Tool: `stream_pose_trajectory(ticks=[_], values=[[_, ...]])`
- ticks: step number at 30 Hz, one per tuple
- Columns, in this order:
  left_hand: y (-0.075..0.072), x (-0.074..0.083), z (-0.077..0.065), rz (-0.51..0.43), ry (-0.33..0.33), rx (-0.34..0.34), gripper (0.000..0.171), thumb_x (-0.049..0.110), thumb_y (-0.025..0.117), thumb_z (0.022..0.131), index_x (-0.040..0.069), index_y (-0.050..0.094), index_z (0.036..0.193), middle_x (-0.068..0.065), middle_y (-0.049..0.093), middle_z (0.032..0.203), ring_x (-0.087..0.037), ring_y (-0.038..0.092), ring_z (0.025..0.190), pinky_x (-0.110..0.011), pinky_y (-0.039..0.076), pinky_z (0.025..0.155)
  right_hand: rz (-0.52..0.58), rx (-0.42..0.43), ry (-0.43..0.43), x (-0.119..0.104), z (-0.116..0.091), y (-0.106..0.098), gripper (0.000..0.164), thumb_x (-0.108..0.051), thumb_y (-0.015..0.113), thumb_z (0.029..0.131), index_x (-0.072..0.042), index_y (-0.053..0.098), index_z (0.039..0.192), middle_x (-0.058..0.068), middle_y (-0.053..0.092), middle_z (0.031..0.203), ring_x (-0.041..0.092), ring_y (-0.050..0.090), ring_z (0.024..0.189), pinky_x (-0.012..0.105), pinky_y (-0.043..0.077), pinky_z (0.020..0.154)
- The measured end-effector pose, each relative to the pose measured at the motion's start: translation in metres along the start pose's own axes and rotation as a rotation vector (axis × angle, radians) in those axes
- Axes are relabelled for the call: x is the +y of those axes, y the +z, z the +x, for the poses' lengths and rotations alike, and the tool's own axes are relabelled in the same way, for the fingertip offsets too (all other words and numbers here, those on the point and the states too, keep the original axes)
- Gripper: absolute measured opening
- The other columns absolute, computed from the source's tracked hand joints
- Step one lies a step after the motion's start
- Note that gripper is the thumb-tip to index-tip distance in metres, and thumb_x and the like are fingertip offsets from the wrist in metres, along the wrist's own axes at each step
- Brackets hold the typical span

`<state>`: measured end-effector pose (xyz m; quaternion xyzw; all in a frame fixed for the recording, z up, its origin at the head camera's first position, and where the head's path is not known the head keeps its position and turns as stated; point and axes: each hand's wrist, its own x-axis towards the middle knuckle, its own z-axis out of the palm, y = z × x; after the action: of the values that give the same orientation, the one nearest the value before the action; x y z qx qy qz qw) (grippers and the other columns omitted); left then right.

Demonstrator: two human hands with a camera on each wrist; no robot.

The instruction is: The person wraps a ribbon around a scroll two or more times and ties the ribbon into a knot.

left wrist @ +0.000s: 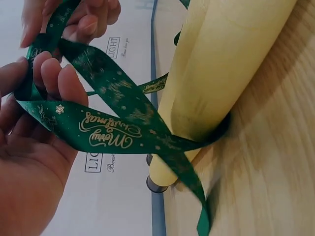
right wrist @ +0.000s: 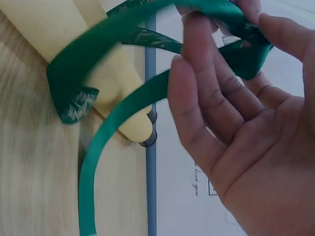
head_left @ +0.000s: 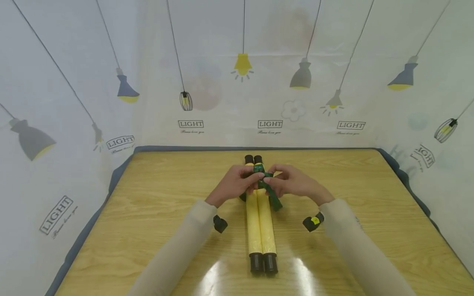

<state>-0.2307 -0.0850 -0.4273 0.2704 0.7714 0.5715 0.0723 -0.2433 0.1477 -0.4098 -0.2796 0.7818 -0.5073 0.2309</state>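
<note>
Two pale yellow tubes (head_left: 254, 226) with dark end caps (head_left: 270, 264) lie side by side, lengthwise in front of me. Around their far half runs a green ribbon (left wrist: 106, 130) printed with "Merry Christmas" in gold. Above the tubes, my left hand (head_left: 234, 181) pinches the ribbon, which loops over its fingers in the left wrist view. My right hand (head_left: 294, 181) meets it from the other side and grips ribbon between thumb and fingers. A loose ribbon tail (head_left: 275, 201) hangs to the right of the tubes. Overlapping fingers partly hide where the strands cross.
The tubes rest on a wood-grain table (head_left: 148, 213) with a blue-grey edge. A white sheet (head_left: 222, 107) printed with lamps rises behind and at both sides. Small black wrist devices (head_left: 313, 222) hang below each sleeve.
</note>
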Motion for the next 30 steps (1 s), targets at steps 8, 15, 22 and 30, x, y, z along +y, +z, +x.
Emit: stream_pose_trajectory(ticks=[8, 15, 22, 30], values=[[-0.008, -0.001, 0.0, 0.003, -0.043, 0.08, 0.035, 0.032, 0.058, 0.1, 0.001, 0.067, 0.086, -0.022, 0.064, 0.076, -0.025, 0.06, 0.058, -0.049, 0.054, 0.057, -0.255, 0.121, 0.033, -0.002, -0.016, -0.025, 0.038, -0.043, 0.056, 0.099, -0.006, 0.065, 0.101, 0.011, 0.067, 0.106, 0.026, 0.064, 0.095, 0.044, 0.053, 0.081], [-0.008, 0.001, 0.002, -0.018, -0.055, 0.169, 0.038, 0.03, 0.059, 0.1, -0.002, 0.066, 0.081, -0.01, 0.065, 0.072, -0.029, 0.06, 0.059, -0.05, 0.054, 0.058, -0.36, 0.266, 0.046, -0.023, -0.038, -0.045, 0.04, -0.051, 0.058, 0.095, -0.013, 0.065, 0.084, 0.003, 0.066, 0.116, 0.022, 0.062, 0.105, 0.043, 0.049, 0.086], [-0.009, 0.002, 0.006, -0.053, -0.073, 0.261, 0.03, 0.025, 0.061, 0.099, -0.001, 0.069, 0.085, -0.017, 0.067, 0.078, -0.019, 0.062, 0.06, -0.051, 0.056, 0.064, -0.447, 0.13, -0.208, -0.07, -0.067, -0.027, 0.021, -0.038, 0.059, 0.099, -0.026, 0.073, 0.088, -0.009, 0.069, 0.083, 0.013, 0.059, 0.067, 0.032, 0.051, 0.061], [-0.006, 0.001, 0.008, -0.108, -0.068, 0.241, 0.024, 0.018, 0.058, 0.101, -0.002, 0.07, 0.096, -0.018, 0.067, 0.084, -0.024, 0.065, 0.068, -0.046, 0.057, 0.067, -0.475, -0.121, -0.202, -0.069, -0.061, -0.003, 0.019, -0.038, 0.058, 0.099, -0.029, 0.075, 0.102, -0.017, 0.07, 0.093, 0.007, 0.066, 0.085, 0.031, 0.054, 0.079]])
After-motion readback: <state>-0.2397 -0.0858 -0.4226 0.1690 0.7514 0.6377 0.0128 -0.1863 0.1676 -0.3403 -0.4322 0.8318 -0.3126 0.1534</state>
